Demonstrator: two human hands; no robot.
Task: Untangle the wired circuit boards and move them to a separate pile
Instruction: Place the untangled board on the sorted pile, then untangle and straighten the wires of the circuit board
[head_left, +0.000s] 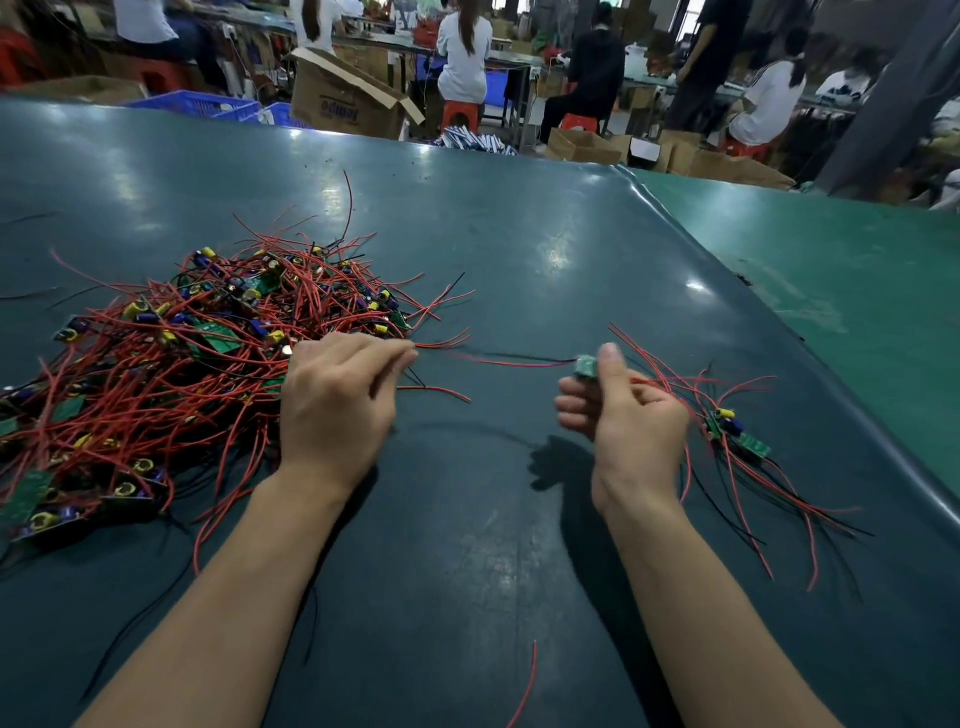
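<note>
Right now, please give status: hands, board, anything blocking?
Right hand pinches circuit board. Left hand pinches its wires beside big pile. Small pile right; path clear.

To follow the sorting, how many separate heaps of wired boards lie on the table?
2. The big tangled heap lies left, by the left hand; a small heap lies right, beyond the right hand, which holds one more board.
</note>
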